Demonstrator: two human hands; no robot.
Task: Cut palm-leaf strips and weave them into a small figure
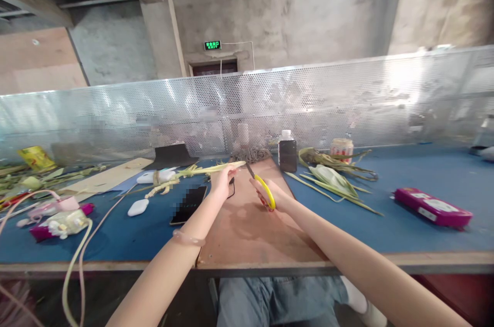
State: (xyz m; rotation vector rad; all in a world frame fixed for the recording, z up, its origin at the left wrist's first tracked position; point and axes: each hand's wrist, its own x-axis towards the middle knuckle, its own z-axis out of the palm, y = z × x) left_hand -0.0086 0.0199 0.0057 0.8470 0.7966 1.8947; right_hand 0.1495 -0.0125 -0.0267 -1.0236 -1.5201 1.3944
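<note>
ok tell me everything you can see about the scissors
The scissors have bright yellow handles and thin dark blades. The right hand grips the handles; the blades point up and left toward the tip of the pale green leaf strip held in the left hand. They sit just above the brown board. Whether the blades touch the strip is unclear.

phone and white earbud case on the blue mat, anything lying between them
Nothing: in the head view, only bare blue mat separates the phone from the white earbud case; the left hand holding the palm leaf strip is farther back.
</note>
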